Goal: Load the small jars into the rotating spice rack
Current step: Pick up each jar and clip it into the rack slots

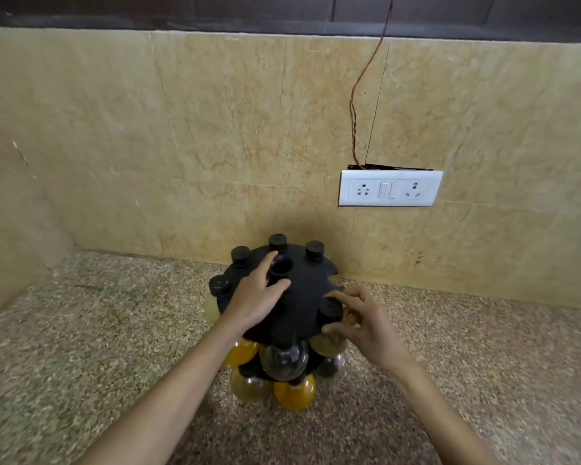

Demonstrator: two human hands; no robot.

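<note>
Head view: our left hand (pixel 255 298) steadies the black round plastic rack (pixel 302 290); our right hand (pixel 359 322) pinches a black-capped, smooth, probably slippery jar (pixel 329 342) at its neck.

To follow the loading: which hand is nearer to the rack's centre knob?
Left. The left hand touches the knob; the right hand is at the rack's right edge.

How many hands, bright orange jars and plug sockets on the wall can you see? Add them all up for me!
Hands: 2, the left hand and the right hand
Bright orange jars: 2
Wall sockets: 2
Total: 6
</note>
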